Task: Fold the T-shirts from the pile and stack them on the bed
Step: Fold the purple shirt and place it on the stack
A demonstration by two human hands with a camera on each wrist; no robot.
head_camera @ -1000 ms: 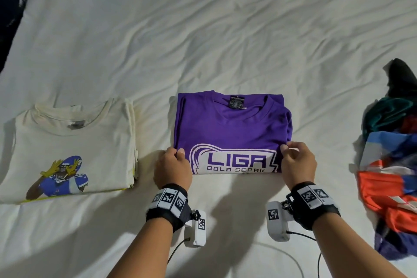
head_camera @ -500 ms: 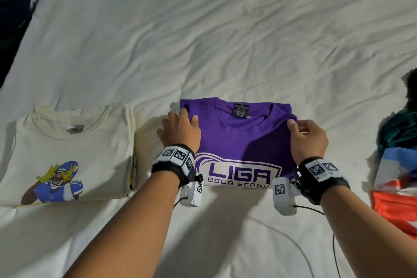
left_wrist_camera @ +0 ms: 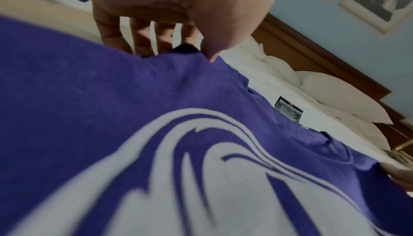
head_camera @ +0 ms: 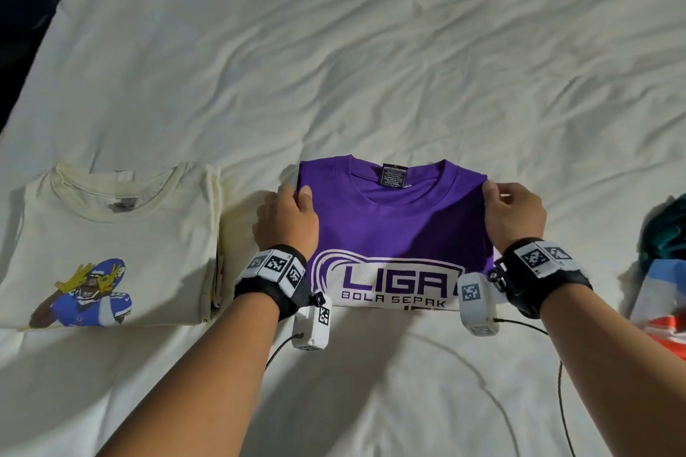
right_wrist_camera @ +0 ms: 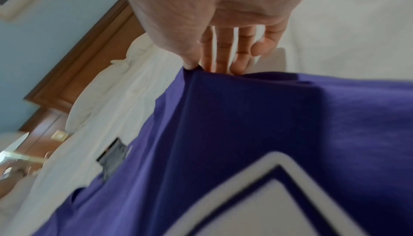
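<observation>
- The wide bed covered in a creased white sheet (head_camera: 371, 67) is filling nearly everything I can see, with white pillows (left_wrist_camera: 339, 94) lying against a brown wooden headboard (left_wrist_camera: 312, 52) at its far end.
- The folded cream cotton T-shirt with a blue-and-yellow football-player print (head_camera: 111, 245) is lying flat on the sheet to the left, collar away from the person (its right edge is sitting just beside the left hand, though I cannot tell if they are touching).
- The folded purple cotton T-shirt with the white "LIGA BOLA SEPAK" print (head_camera: 397, 230) is sitting in the middle of the bed, straight in front of the person, collar and black neck label (head_camera: 394, 176) facing up.
- The heap of unfolded clothes in teal, light blue and orange (head_camera: 664, 271) is showing at the right edge, apart from the purple shirt.
- The left hand (head_camera: 287, 221) is pinching the purple shirt's upper left corner, thumb on top and fingers (left_wrist_camera: 143, 36) curling beneath the cloth.
- The right hand (head_camera: 516, 215) is pinching the upper right corner the same way, thumb above and fingers (right_wrist_camera: 223, 52) tucking under the edge.
- Both wrists are wearing black straps carrying white coded marker blocks (head_camera: 276, 265).
</observation>
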